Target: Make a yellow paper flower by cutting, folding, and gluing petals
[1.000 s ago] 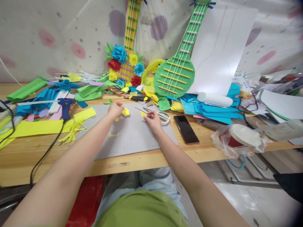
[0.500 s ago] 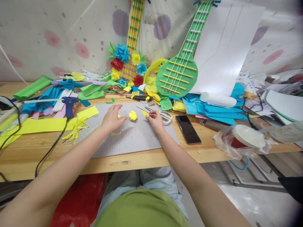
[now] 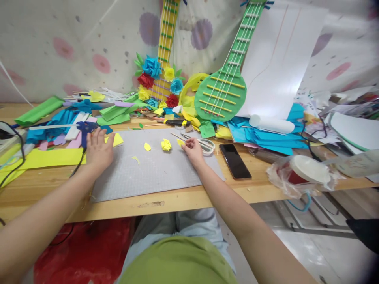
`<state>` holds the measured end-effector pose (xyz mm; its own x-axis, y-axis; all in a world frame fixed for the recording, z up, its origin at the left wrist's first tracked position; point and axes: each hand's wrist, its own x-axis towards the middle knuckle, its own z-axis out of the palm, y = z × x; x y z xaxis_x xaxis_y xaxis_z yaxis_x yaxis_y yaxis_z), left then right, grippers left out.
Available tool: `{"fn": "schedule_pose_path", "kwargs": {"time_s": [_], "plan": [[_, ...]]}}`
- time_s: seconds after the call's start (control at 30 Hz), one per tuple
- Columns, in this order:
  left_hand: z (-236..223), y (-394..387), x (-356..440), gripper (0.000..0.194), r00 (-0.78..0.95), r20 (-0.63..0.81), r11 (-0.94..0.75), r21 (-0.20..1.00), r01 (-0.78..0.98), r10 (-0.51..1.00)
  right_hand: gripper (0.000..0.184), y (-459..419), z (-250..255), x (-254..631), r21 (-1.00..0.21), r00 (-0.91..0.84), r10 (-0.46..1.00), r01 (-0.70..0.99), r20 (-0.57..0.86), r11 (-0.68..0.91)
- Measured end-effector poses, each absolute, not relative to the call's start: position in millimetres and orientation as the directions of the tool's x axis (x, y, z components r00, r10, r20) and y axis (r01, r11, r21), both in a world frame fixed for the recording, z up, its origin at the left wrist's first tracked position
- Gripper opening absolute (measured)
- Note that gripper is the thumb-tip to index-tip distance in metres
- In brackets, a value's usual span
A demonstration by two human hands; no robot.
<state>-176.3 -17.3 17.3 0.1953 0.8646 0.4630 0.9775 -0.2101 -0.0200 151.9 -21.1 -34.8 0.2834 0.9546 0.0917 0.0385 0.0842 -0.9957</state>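
My left hand (image 3: 100, 149) is at the left end of the grey cutting mat (image 3: 154, 173), fingers spread, right beside the blue glue gun (image 3: 86, 127). Whether it touches the gun I cannot tell. Between finger and thumb of my right hand (image 3: 194, 150) is a yellow paper petal (image 3: 179, 142), over the mat's right part. A crumpled yellow paper flower (image 3: 166, 144) lies between the hands, with a loose petal-shaped yellow piece (image 3: 147, 146) and a small yellow scrap (image 3: 136, 159) to its left. Scissors (image 3: 206, 146) lie just behind my right hand.
A phone (image 3: 235, 161) lies right of the mat. Behind it are a utility knife (image 3: 177, 122), a green paper lute (image 3: 220, 94) and a yellow one (image 3: 166, 51) with paper flowers. Blue crepe paper (image 3: 266, 138) and a bagged tape roll (image 3: 309, 169) sit at right.
My left hand has moved left from beside the yellow flower to the glue gun, uncovering the loose petal and scrap. My right hand stays almost still with its petal.
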Motion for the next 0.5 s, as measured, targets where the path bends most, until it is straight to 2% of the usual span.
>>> {"fn": "schedule_pose_path", "kwargs": {"time_s": [0.1,0.23,0.37,0.5], "plan": [[15.7,-25.9,-146.3,0.049,0.213,0.45,-0.254,0.033,0.967,0.867,0.03,-21.4,-35.0,151.5,-0.995,0.288,0.952,0.043,0.099,0.091],[1.6,-34.2,-111.9,0.066,0.3,0.345,-0.345,0.076,0.935,0.889,0.03,-21.4,-37.3,152.5,-0.994,0.276,0.956,0.064,0.101,0.086],[-4.4,-24.7,-126.0,0.057,0.156,0.332,-0.211,0.138,0.968,0.93,0.029,-20.8,-39.5,152.5,-0.989,0.25,0.961,0.118,0.118,0.091],[4.6,-14.2,-139.3,0.052,0.053,0.41,-0.109,0.116,0.987,0.911,0.027,-20.5,-40.4,151.1,-0.984,0.263,0.955,0.148,0.136,0.099]]}}
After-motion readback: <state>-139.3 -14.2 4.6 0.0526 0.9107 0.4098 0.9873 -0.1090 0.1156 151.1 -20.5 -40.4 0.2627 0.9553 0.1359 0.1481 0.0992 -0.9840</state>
